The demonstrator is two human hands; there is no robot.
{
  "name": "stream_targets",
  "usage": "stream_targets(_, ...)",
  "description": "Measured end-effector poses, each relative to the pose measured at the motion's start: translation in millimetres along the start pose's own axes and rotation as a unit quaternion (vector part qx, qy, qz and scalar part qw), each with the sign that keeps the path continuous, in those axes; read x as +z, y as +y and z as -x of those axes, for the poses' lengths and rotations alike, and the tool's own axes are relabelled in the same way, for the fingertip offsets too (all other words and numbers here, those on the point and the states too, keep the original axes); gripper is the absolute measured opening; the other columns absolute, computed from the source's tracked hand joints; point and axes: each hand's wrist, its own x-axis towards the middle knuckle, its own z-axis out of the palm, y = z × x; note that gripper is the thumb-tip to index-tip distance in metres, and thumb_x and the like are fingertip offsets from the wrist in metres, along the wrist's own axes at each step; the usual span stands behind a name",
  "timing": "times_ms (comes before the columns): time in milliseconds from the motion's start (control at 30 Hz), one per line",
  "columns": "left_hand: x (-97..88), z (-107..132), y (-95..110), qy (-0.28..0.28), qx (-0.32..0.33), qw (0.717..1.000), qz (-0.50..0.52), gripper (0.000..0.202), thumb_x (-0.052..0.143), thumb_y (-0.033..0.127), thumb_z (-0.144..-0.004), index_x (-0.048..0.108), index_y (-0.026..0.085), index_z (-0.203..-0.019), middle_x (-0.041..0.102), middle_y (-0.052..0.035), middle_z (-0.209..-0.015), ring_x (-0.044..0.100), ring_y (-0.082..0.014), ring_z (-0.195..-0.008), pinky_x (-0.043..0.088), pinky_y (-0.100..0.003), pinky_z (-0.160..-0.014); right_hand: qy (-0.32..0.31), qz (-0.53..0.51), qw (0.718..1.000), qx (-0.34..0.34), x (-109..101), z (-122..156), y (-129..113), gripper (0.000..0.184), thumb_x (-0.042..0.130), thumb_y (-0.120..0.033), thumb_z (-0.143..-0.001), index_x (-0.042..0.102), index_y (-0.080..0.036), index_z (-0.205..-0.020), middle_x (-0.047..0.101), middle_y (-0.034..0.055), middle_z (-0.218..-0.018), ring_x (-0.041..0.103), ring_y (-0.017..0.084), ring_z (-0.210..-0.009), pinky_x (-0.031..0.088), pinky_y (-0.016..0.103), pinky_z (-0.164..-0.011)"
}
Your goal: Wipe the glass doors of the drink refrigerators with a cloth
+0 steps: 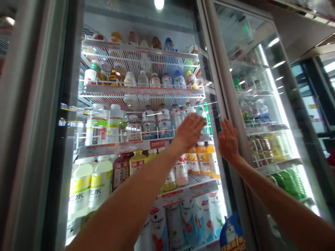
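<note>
The left hand (190, 130) is spread flat with its fingers stretched out together in front of the glass door (141, 19) of a lit drinks cooler, nothing visible in its grasp; whether it touches the pane, I cannot tell. The right hand (228, 139), fingers pointing up, is at the grey door frame (223, 78) just to the right—whether it grips the edge is unclear; behind the glass, pale-labelled bottles (163, 122) stand level with the left hand, and orange drinks (202, 160) stand a shelf lower.
</note>
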Motion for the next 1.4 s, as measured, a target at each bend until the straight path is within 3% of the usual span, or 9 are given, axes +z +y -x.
stream_targets(133, 8.8, 10.5, 30.3, -0.053, 0.160, 0.985, 0.021, 0.041, 0.035, 0.024, -0.091, 0.042, 0.023, -0.132, 0.045, -0.0017, -0.138, 0.032, -0.0193, -0.134, 0.022, -0.037, -0.113, 0.000, -0.006, 1.000, -0.013, -3.5, 5.4, -4.1, 0.051, 0.021, -0.030, -0.093, 0.036, -0.018, -0.140, 0.041, 0.0113, -0.143, 0.034, 0.022, -0.135, 0.029, 0.049, -0.108)
stream_targets(333, -3.9, 12.4, 4.5, -0.010, -0.051, 0.999, 0.011, 0.044, 0.031, 0.025, -0.092, 0.040, 0.017, -0.134, 0.037, -0.0070, -0.145, 0.024, -0.0265, -0.138, 0.021, -0.046, -0.113, -0.012, -0.021, 0.999, -0.039, -1.8, 12.7, -22.1, 0.051, 0.021, -0.030, -0.093, 0.031, -0.020, -0.142, 0.041, 0.0103, -0.144, 0.032, 0.022, -0.136, 0.029, 0.047, -0.109)
stream_targets(533, -17.0, 77.5, 19.7, -0.098, 0.199, 0.974, 0.033, 0.043, 0.036, 0.024, -0.091, 0.040, 0.021, -0.133, 0.044, -0.0023, -0.141, 0.031, -0.0196, -0.135, 0.023, -0.037, -0.113, -0.057, -0.036, 0.996, -0.057, 0.1, 29.1, -44.2, 0.052, 0.021, -0.028, -0.093, 0.022, -0.024, -0.145, 0.037, 0.0073, -0.146, 0.028, 0.020, -0.138, 0.025, 0.047, -0.111)
stream_targets(700, -33.1, 86.5, -18.8, -0.032, -0.042, 0.998, -0.014, 0.048, 0.037, 0.026, -0.090, 0.034, 0.019, -0.138, 0.036, -0.0087, -0.146, 0.021, -0.0259, -0.140, 0.022, -0.046, -0.113, -0.053, -0.039, 0.996, -0.061, 8.4, 35.9, -70.9, 0.052, 0.022, -0.028, -0.094, 0.019, -0.026, -0.146, 0.037, 0.0061, -0.147, 0.027, 0.019, -0.138, 0.026, 0.047, -0.110)
stream_targets(900, -35.0, 138.4, 3.7, -0.085, 0.138, 0.987, -0.009, 0.049, 0.038, 0.026, -0.090, 0.032, 0.020, -0.139, 0.038, -0.0035, -0.145, 0.023, -0.0215, -0.139, 0.022, -0.039, -0.115, -0.055, -0.055, 0.992, -0.102, 14.9, 54.4, -94.2, 0.052, 0.025, -0.026, -0.094, 0.020, -0.024, -0.146, 0.039, 0.0064, -0.145, 0.027, 0.019, -0.138, 0.023, 0.048, -0.111)
stream_targets(1100, -44.8, 156.3, -10.9, -0.014, -0.059, 0.997, -0.055, 0.049, 0.038, 0.026, -0.091, 0.034, 0.017, -0.138, 0.037, -0.0090, -0.146, 0.017, -0.0251, -0.141, 0.025, -0.044, -0.113, -0.068, -0.060, 0.990, -0.108, 10.1, 70.6, -102.3, 0.054, 0.029, -0.027, -0.093, 0.016, -0.026, -0.146, 0.036, 0.0061, -0.147, 0.026, 0.020, -0.139, 0.020, 0.048, -0.113)
stream_targets(1267, -52.6, 201.1, 10.5, -0.088, 0.161, 0.983, -0.008, 0.047, 0.039, 0.026, -0.090, 0.036, 0.019, -0.136, 0.041, -0.0032, -0.144, 0.021, -0.0186, -0.140, 0.023, -0.037, -0.114, -0.081, -0.061, 0.986, -0.135, 10.1, 80.5, -105.3, 0.057, 0.032, -0.027, -0.092, 0.016, -0.026, -0.146, 0.032, 0.0046, -0.149, 0.024, 0.020, -0.140, 0.018, 0.048, -0.113)
stream_targets(1333, -56.8, 208.9, 4.8, -0.083, 0.147, 0.986, -0.017, 0.046, 0.039, 0.025, -0.090, 0.038, 0.020, -0.135, 0.042, -0.0024, -0.142, 0.022, -0.0178, -0.139, 0.024, -0.035, -0.114, -0.085, -0.061, 0.985, -0.134, 10.5, 81.4, -104.3, 0.057, 0.032, -0.027, -0.092, 0.017, -0.027, -0.146, 0.031, 0.0036, -0.150, 0.024, 0.020, -0.140, 0.018, 0.047, -0.114)
stream_targets(1400, -60.6, 209.9, -6.7, -0.031, 0.031, 0.998, -0.052, 0.048, 0.041, 0.023, -0.089, 0.037, 0.019, -0.136, 0.042, -0.0057, -0.142, 0.019, -0.0205, -0.140, 0.025, -0.038, -0.113, -0.086, -0.059, 0.985, -0.136, 10.2, 81.6, -103.8, 0.056, 0.031, -0.027, -0.092, 0.018, -0.027, -0.146, 0.032, 0.0033, -0.149, 0.025, 0.020, -0.139, 0.018, 0.047, -0.114)
